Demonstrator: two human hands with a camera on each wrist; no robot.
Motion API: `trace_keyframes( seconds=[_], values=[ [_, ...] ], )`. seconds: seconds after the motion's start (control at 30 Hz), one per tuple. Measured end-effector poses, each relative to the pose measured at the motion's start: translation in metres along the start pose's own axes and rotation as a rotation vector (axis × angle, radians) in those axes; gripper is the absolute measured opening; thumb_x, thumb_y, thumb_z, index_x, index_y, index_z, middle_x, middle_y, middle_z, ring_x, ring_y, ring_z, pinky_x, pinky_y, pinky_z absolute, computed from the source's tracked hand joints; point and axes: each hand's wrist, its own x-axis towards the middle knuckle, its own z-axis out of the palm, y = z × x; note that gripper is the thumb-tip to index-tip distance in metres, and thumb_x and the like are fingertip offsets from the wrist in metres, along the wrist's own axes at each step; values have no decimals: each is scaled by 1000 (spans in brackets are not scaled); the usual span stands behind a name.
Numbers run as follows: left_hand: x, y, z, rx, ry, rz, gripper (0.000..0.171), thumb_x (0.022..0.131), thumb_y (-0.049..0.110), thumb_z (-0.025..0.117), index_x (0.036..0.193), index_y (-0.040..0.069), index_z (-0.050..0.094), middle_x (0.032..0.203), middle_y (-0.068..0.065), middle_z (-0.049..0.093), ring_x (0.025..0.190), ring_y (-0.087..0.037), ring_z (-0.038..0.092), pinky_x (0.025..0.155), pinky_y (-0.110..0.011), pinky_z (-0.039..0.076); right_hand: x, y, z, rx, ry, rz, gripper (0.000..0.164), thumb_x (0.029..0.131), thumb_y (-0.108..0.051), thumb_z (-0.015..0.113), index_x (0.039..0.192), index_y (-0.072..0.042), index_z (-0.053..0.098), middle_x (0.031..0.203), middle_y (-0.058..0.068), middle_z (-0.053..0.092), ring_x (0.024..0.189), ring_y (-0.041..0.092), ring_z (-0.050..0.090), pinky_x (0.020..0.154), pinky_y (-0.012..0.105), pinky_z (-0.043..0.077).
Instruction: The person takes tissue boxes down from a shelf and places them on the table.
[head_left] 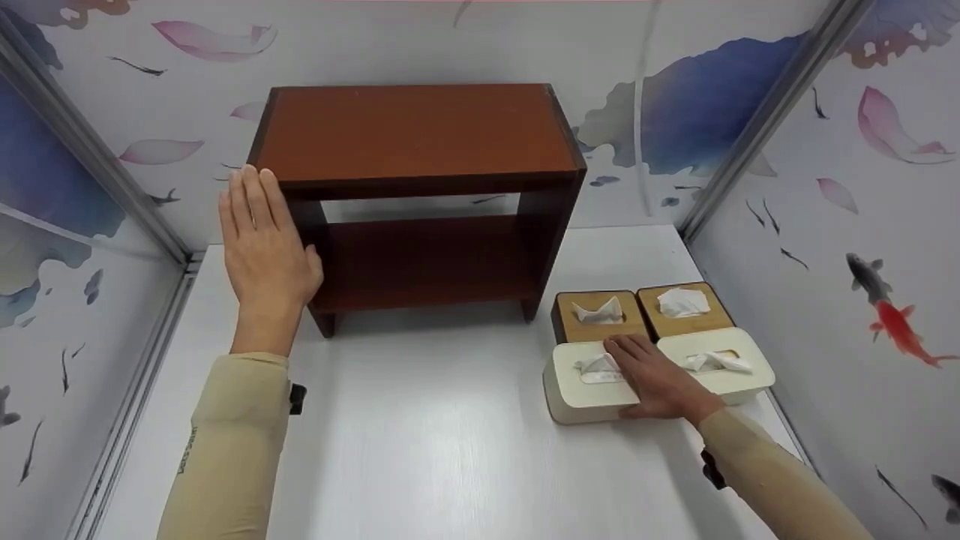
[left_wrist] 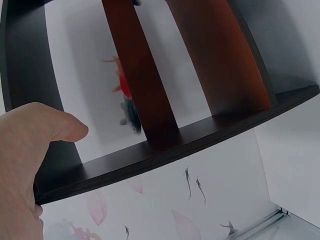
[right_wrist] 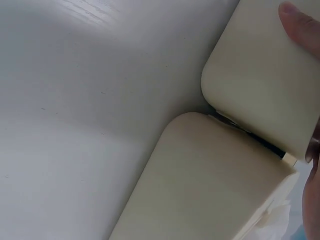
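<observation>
A reddish-brown wooden shelf (head_left: 420, 135) stands on the white table, with dark side panels and a lower board. My left hand (head_left: 262, 255) lies against its left side, fingers straight and together. The left wrist view shows the thumb (left_wrist: 67, 127) at the shelf's front. On the right, my right hand (head_left: 664, 382) holds the right end of the front-left cream tissue box (head_left: 592, 409), fingers over its top and thumb (right_wrist: 300, 27) on its front face. A second cream tissue box (head_left: 739, 346) sits right beside it. White tissue pokes out of both.
Two wood-topped tissue boxes stand behind the cream ones: one on the left (head_left: 587, 330), one on the right (head_left: 694, 322). Printed panels with fish and petals close in the white table (head_left: 420, 450) at the back and sides, joined by metal frame posts (head_left: 757, 127).
</observation>
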Motion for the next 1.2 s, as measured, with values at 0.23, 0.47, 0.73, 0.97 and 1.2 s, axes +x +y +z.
trace_keyframes(
  seconds=[0.23, 0.47, 0.73, 0.97, 1.2],
  values=[
    [0, -1, 1, 4, -1, -4, 105, 91, 30, 60, 152, 1, -20, 162, -22, -13, 152, -38, -6, 125, -47, -1, -2, 0, -1, 17, -24, 28, 119, 63, -55, 86, 154, -8, 27, 155, 13, 35, 143, 33, 30, 115, 51, 33],
    [1, 1, -1, -18, -15, -18, 104, 92, 31, 58, 152, 2, -22, 162, -21, -14, 152, -37, -9, 125, -46, -3, -1, 0, 0, 17, 15, 5, 117, 62, -51, 87, 153, -6, 29, 154, 15, 37, 143, 34, 31, 114, 52, 31],
    [0, 0, -3, -22, -37, -24, 103, 93, 33, 56, 151, 2, -23, 162, -21, -16, 152, -37, -10, 125, -47, -4, 0, -3, 1, -9, -18, 27, 118, 63, -51, 86, 154, -5, 26, 155, 16, 35, 144, 33, 29, 117, 53, 26],
    [0, -3, -3, -38, -10, -28, 102, 93, 33, 57, 152, 2, -19, 162, -21, -13, 152, -37, -7, 125, -47, -2, 6, -3, -7, 39, -27, 0, 116, 68, -66, 75, 153, -2, 27, 156, 19, 33, 146, 37, 27, 118, 56, 22],
    [-3, -6, 8, -150, 87, -39, 99, 92, 27, 61, 156, 10, -13, 164, -14, -10, 153, -32, -6, 126, -46, 0, 21, -10, -20, 103, 9, 32, 84, 87, -52, 65, 151, -6, 35, 154, 17, 38, 144, 36, 30, 118, 60, 19]
  ],
)
